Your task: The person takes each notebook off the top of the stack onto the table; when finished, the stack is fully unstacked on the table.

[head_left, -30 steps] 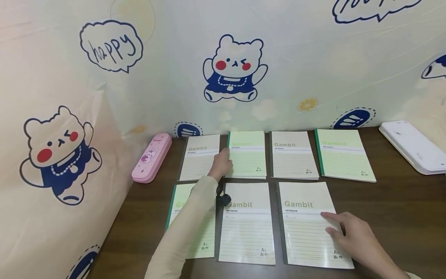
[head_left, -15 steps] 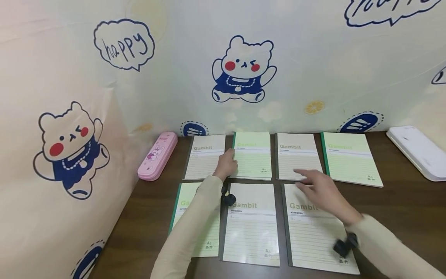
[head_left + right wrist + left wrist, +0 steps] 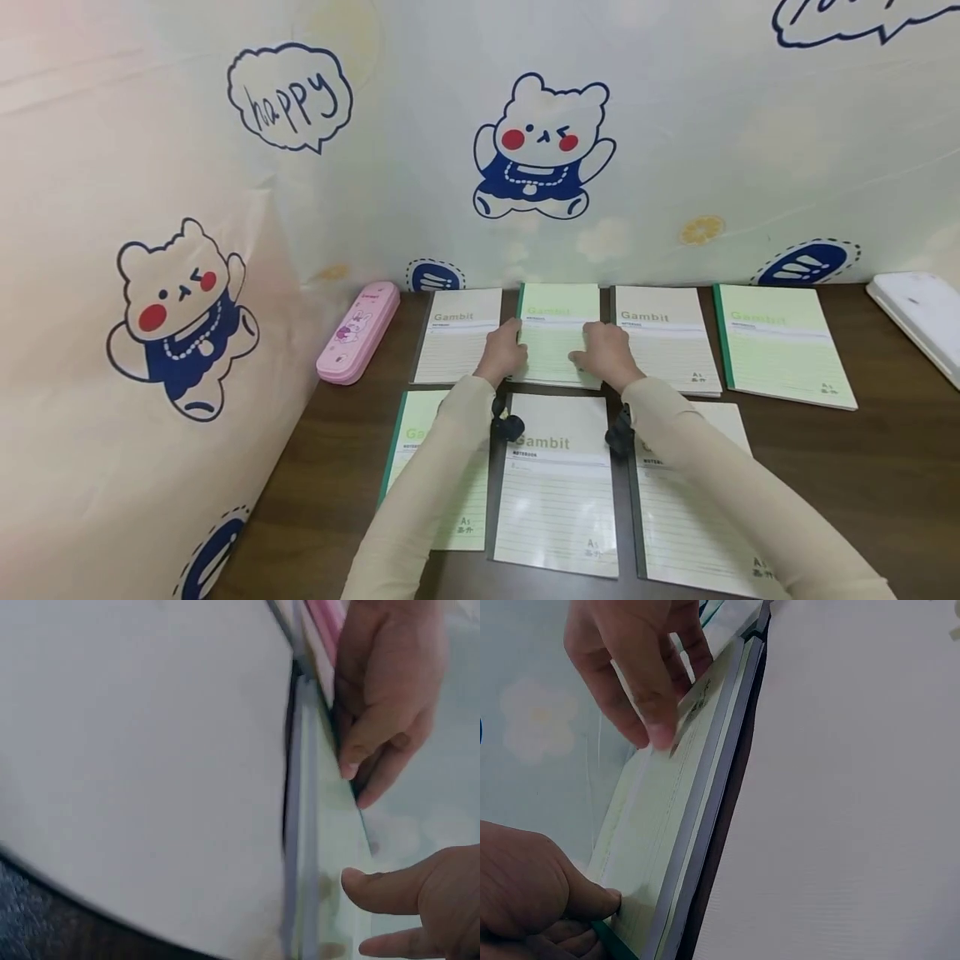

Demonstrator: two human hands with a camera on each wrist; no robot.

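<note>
A green Gambit notebook (image 3: pixel 558 358) lies second from left in the back row. My left hand (image 3: pixel 504 352) is at its left edge, gripping the green spine side with the thumb on the cover, as the left wrist view shows with the left hand (image 3: pixel 532 892). At the opposite edge is my right hand (image 3: pixel 607 354), its thumb and fingers fairly straight over the cover. In the right wrist view the right hand (image 3: pixel 427 907) has thumb and finger apart; whether they touch the cover I cannot tell.
White notebooks (image 3: pixel 457 350) (image 3: pixel 663 346) flank it, with another green notebook (image 3: pixel 787 350) at right. The front row holds a green notebook (image 3: pixel 468 492) and two white ones (image 3: pixel 555 508) (image 3: pixel 697 533), partly under my sleeves. A pink pencil case (image 3: pixel 358 333) and a white case (image 3: pixel 918 312) stand at the sides.
My right hand has left the front-right white notebook and moved up and left to the green notebook's right edge. The left hand stays at its left edge. The head view has shifted slightly.
</note>
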